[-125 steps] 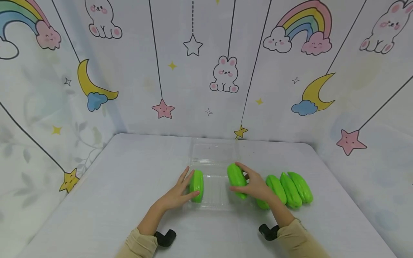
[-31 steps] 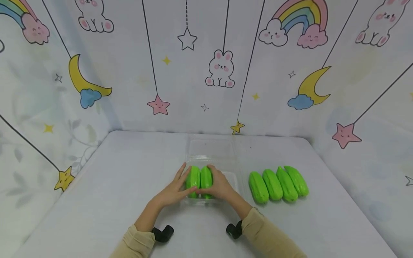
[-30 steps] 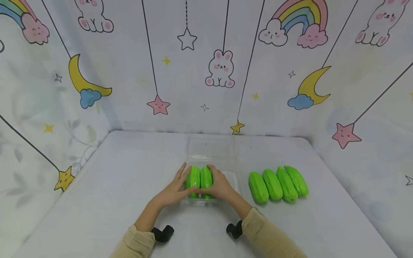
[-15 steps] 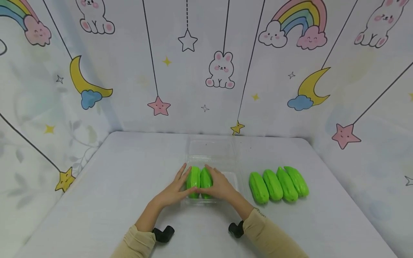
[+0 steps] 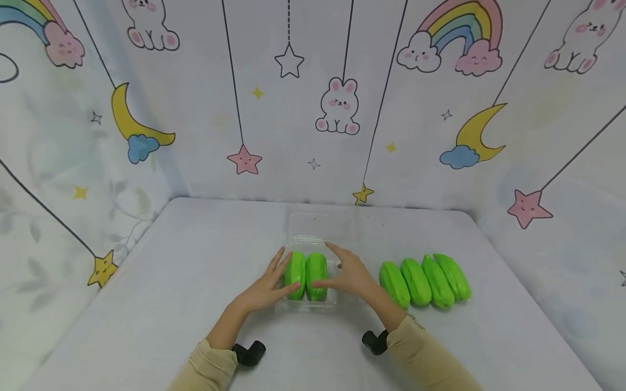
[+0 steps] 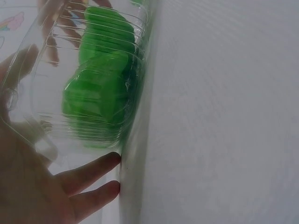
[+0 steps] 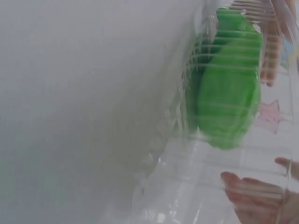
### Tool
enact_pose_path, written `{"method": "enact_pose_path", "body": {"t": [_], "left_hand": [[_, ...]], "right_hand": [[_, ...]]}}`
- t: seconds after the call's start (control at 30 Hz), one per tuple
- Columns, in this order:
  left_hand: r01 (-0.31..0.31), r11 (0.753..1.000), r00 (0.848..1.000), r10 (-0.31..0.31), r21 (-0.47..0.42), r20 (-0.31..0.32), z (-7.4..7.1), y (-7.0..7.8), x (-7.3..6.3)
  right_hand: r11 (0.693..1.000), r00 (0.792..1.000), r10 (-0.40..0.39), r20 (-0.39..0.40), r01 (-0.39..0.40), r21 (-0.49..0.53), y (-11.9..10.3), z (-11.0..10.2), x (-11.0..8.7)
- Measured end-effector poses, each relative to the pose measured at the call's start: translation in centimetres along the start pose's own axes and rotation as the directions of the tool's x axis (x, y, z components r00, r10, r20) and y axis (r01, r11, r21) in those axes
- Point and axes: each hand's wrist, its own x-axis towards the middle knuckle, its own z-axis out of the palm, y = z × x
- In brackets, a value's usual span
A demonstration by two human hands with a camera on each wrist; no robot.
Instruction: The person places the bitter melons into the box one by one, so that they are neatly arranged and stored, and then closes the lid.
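Two bright green, oblong, ribbed toy vegetables lie side by side in the left part of a clear plastic clamshell box (image 5: 305, 304); their exact kind is unclear. My left hand (image 5: 261, 292) rests at the box's left side, fingers extended, thumb reaching over the left green piece (image 5: 295, 269). In the left wrist view, straight fingertips (image 6: 110, 161) stand beside the box wall. Spread apart, my right hand (image 5: 356, 276) hovers over the box's right part, its thumb by the right green piece (image 5: 317, 266), holding nothing. The right wrist view shows that hand (image 7: 254, 198) through the plastic.
Several similar green pieces (image 5: 415, 281) lie in a row on the white table (image 5: 220, 233), right of the box. The box's clear lid (image 5: 323, 224) lies folded back behind it. A printed curtain (image 5: 293, 119) stands behind the table.
My right hand brought a second green piece from the right into the box beside the first, then let go and moved slightly right. The left hand stayed by the box.
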Motion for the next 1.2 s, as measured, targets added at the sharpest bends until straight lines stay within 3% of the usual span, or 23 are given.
{"method": "enact_pose_path", "body": {"t": [0.33, 0.67, 1.2], "left_hand": [[-0.001, 1.0, 1.0, 0.001, 0.005, -0.004, 0.2, -0.3, 0.0], [-0.001, 1.0, 1.0, 0.001, 0.017, -0.001, -0.2, 0.1, 0.1], [-0.006, 1.0, 1.0, 0.006, 0.012, -0.012, 0.2, -0.1, 0.0]], "right_hand": [[0.998, 0.997, -0.054, -0.052, 0.056, 0.039, 1.3, -1.9, -0.7], [0.995, 0.996, -0.086, -0.027, 0.088, 0.043, 3.3, -5.3, -1.5], [0.989, 0.989, -0.13, -0.072, 0.134, 0.059, 6.8, -9.0, -4.1]]}}
